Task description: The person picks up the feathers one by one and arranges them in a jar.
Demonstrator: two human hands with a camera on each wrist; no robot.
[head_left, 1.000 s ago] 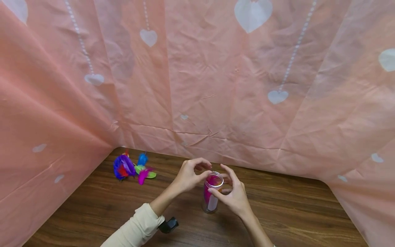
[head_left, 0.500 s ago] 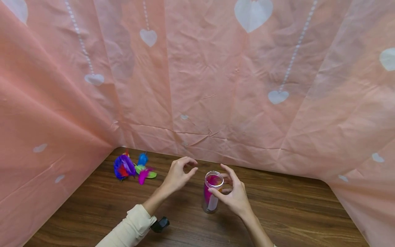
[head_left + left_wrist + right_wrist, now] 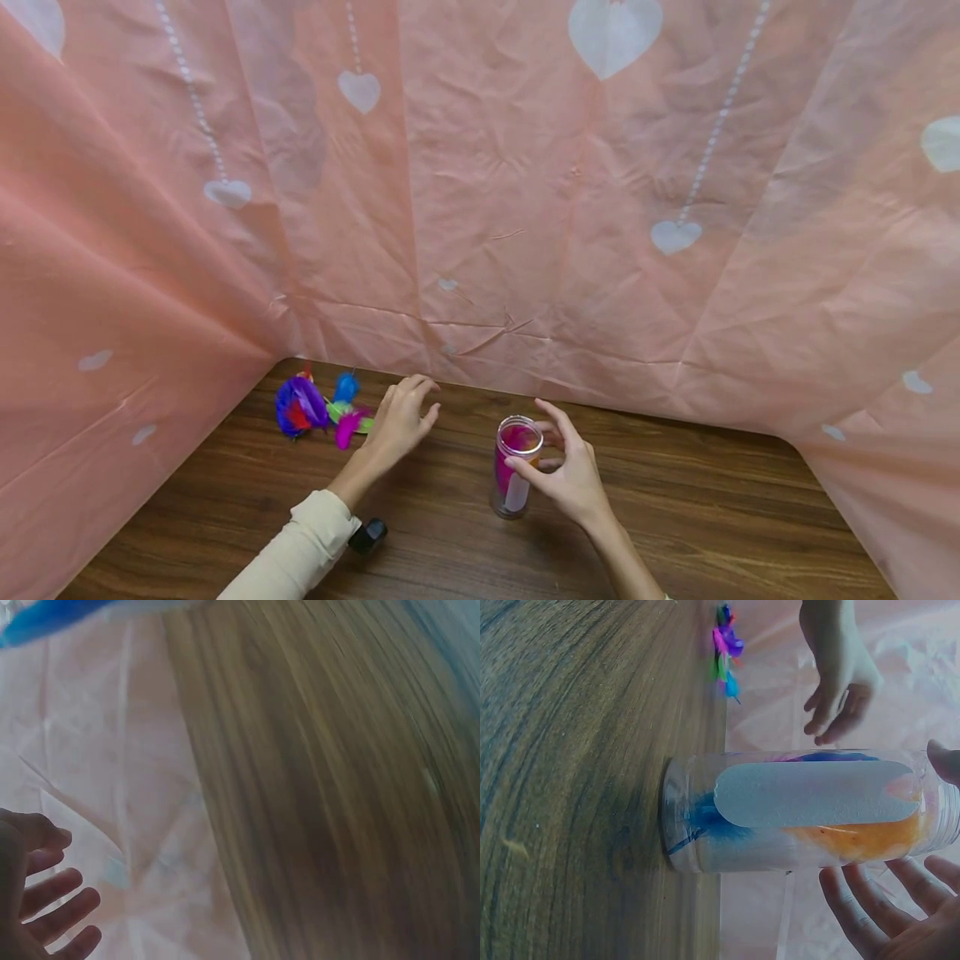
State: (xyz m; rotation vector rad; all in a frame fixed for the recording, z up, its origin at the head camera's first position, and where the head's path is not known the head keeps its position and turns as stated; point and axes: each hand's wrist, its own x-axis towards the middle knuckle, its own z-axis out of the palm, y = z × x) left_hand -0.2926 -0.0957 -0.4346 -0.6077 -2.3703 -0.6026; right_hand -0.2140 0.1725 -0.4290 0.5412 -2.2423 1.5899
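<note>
A clear jar (image 3: 514, 482) stands upright and uncapped on the wooden table, with a pale label (image 3: 817, 795) on its side. Magenta, orange and blue feathers show through its wall. My right hand (image 3: 567, 473) holds it near the rim, thumb on the near side and fingers round the far side. To the left, my left hand (image 3: 399, 423) is in the air with nothing in it, fingers loosely bent, near a small group of loose feathers. These include a magenta feather (image 3: 347, 429), a blue feather (image 3: 347, 387) and a purple-blue bunch (image 3: 300, 407) with red in it.
A pink cloth (image 3: 480, 250) with white hearts hangs behind the table (image 3: 675, 517) and along its sides. A black wrist-worn device (image 3: 367, 536) sits at the left sleeve (image 3: 300, 542).
My left hand has moved left, away from the jar's mouth and toward the loose feathers. The right hand and the jar have stayed in place.
</note>
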